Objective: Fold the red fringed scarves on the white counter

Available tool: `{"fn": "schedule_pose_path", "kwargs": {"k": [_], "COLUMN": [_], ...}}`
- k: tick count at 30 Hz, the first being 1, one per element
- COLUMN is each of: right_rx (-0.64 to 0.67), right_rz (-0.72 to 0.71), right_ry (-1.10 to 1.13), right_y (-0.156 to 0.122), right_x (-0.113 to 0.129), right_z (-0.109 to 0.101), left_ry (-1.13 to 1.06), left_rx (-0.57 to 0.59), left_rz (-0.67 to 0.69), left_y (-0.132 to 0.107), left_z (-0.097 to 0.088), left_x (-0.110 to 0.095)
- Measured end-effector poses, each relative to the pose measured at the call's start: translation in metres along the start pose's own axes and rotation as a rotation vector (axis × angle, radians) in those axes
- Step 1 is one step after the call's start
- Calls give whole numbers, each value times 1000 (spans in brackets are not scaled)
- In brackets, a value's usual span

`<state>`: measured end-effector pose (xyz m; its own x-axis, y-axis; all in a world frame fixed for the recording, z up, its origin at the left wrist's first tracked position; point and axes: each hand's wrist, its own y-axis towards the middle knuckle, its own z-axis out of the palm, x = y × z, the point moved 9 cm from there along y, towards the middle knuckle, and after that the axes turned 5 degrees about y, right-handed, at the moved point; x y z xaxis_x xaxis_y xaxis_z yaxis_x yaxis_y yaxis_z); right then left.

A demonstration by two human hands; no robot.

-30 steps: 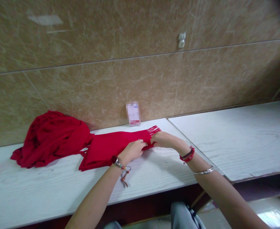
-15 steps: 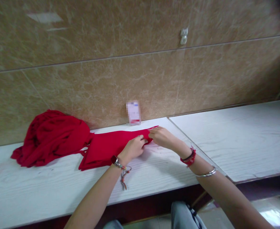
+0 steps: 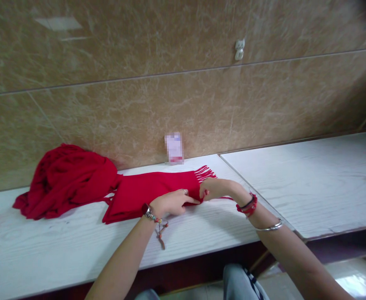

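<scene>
Loose again beyond the knuckles, the fringe (image 3: 204, 172) fans out at the far right corner, where half a second ago the right hand (image 3: 212, 188) covered much of it; that hand has dropped slightly toward the near edge, and the left hand (image 3: 172, 203) has lowered too, its index finger now stretched along the hem.

The folded red scarf (image 3: 151, 185) lies flat in layers on the white worktop (image 3: 76, 254), lengthwise along the wall. Across its near edge rests the left hand, index finger extended and the others bent, probably to keep the layers from sliding. At the fringed end the right fingers are curled in against the cloth, seemingly to work at that edge; whether either hand actually pinches fabric I cannot tell. A thin red strand (image 3: 226, 198) shows past the right hand.

Just left of the scarf, a rumpled heap of red cloth (image 3: 73, 183) leans against the marbled wall (image 3: 139, 108), perhaps pushed back to leave working room. Behind the scarf a small pixelated card (image 3: 174, 148) stands propped upright against the wall, its print unreadable. Higher up, a white cat-shaped ornament (image 3: 239, 49) sits on the wall, and a seam (image 3: 233, 169) divides the worktop to the right.
</scene>
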<state>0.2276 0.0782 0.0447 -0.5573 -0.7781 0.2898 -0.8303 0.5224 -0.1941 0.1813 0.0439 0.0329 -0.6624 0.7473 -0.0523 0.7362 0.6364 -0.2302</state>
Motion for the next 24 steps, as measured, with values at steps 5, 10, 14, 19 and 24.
{"fn": "schedule_pose_path", "kwargs": {"k": [5, 10, 14, 19, 24], "right_rx": [-12, -237, -516, -258, -94], "right_rz": [39, 55, -20, -59, 46], "right_ry": [4, -247, -382, -223, -82], "right_y": [0, 6, 0, 10, 11], "right_x": [-5, -7, -1, -10, -24], "right_z": [0, -13, -35, -10, 2], "left_ry": [-22, -68, -82, -141, -15], "left_rx": [2, 43, -16, -97, -113], "left_rz": [-39, -122, -186, -156, -121], "left_y": [-2, 0, 0, -3, 3], "left_z": [-5, 4, 5, -3, -1], "left_x": [-4, 5, 17, 23, 18]}}
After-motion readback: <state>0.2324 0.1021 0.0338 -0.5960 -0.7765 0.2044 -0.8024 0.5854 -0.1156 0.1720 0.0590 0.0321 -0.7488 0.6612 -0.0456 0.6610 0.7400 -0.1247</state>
